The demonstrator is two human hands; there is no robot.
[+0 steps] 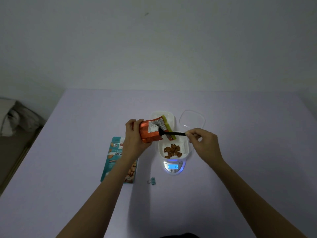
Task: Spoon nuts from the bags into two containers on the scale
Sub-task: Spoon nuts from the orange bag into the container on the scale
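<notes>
Orange foil bag is gripped at centre frame by the left hand, with the fingers curled round its lower end. The bag is held tilted above the bench, and its yellow-green top edge is turned toward the right of the frame.

A black spoon is pinched at the handle end between the fingertips of the right hand. The spoon is held roughly level, and its head is laid against the bag near the top edge. Whether the head is inside the bag cannot be told.

A white container is seated on the scale, just below the bag in the frame. A small heap of brown almonds is held in it. The scale's display is lit blue; the reading is too blurred to be read.

A second white container is seen just above the first, partly covered by the bag. A clear lid is placed to its right.

A teal nut bag is laid flat at left of centre, partly covered by the left forearm. A small blue binder clip is located lower down, between the teal bag and the scale.
</notes>
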